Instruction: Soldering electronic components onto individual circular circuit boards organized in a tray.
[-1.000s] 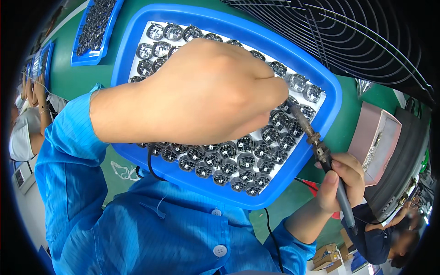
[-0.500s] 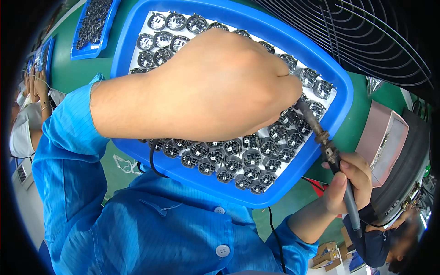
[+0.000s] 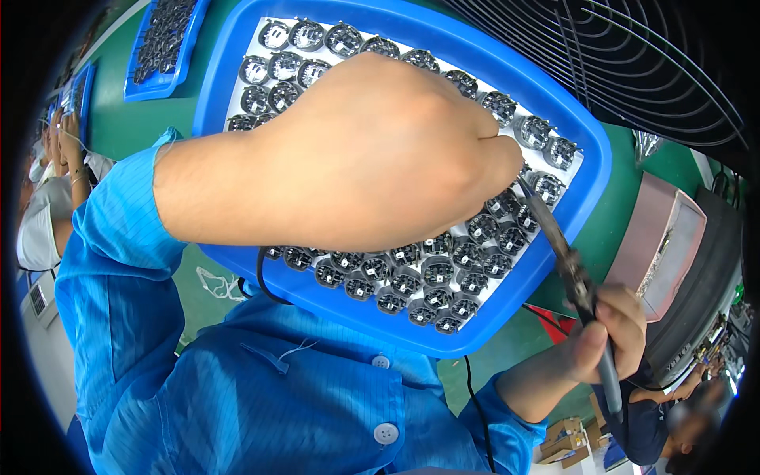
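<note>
A soldering iron [image 3: 584,293] with a grey handle is gripped in my right hand [image 3: 619,332], off the tray's right side. Its tip slants up and left, close beside the fingertips of my left hand [image 3: 419,150]. That hand is closed and hangs over the blue tray [image 3: 595,170], its back hiding the tray's middle. What its fingers pinch, if anything, is hidden behind the hand. Rows of round black parts [image 3: 437,271] with small circuit boards stand on a white sheet in the tray. At the iron's tip, the touched part is too covered to make out.
A black wire fan guard [image 3: 633,55] curves over the far right. Beside the tray lies a pinkish box [image 3: 661,245]. Another blue tray [image 3: 165,91] of small dark parts sits far left on the green table [image 3: 111,131]. Other people [image 3: 689,419] are at both sides.
My right hand and the iron's handle have moved slightly nearer to me, while the tip stays by my left fingertips. The tray has shifted slightly right; my left hand has barely moved.
</note>
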Action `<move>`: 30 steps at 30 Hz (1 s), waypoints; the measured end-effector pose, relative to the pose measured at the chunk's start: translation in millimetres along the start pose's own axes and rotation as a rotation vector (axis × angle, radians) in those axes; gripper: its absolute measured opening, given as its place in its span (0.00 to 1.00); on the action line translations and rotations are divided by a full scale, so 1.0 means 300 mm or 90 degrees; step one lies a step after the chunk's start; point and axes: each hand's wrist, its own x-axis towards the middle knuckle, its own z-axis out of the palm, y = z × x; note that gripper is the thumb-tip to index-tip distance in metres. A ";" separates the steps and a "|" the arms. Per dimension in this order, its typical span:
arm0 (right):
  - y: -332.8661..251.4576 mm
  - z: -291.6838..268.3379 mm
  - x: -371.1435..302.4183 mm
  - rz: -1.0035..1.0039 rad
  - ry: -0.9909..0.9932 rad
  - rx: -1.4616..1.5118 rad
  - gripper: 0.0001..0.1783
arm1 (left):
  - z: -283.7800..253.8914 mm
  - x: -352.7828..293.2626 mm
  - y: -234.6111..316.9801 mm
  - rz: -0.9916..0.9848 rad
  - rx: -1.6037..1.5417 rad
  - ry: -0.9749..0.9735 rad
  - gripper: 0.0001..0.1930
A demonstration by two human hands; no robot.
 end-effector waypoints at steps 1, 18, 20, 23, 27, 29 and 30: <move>-0.014 -0.003 -0.007 0.002 0.016 0.005 0.21 | -0.006 -0.003 0.004 -0.004 -0.021 -0.009 0.13; -0.039 0.039 -0.044 -0.012 -0.052 -0.056 0.19 | 0.016 0.000 0.005 0.021 -0.042 -0.080 0.17; -0.038 0.042 -0.044 -0.010 -0.041 -0.064 0.18 | 0.014 0.004 0.005 0.022 -0.051 -0.085 0.16; -0.037 0.041 -0.042 -0.021 -0.044 -0.063 0.18 | 0.009 0.008 0.006 0.033 -0.055 -0.102 0.14; -0.025 0.043 -0.046 -0.022 -0.026 -0.065 0.17 | 0.012 0.012 0.016 0.029 -0.042 -0.103 0.12; -0.021 0.039 -0.047 -0.031 -0.038 -0.052 0.17 | 0.017 0.015 0.017 0.036 -0.052 -0.086 0.12; -0.020 0.036 -0.047 -0.035 -0.045 -0.046 0.17 | 0.019 0.016 0.016 0.043 -0.042 -0.081 0.12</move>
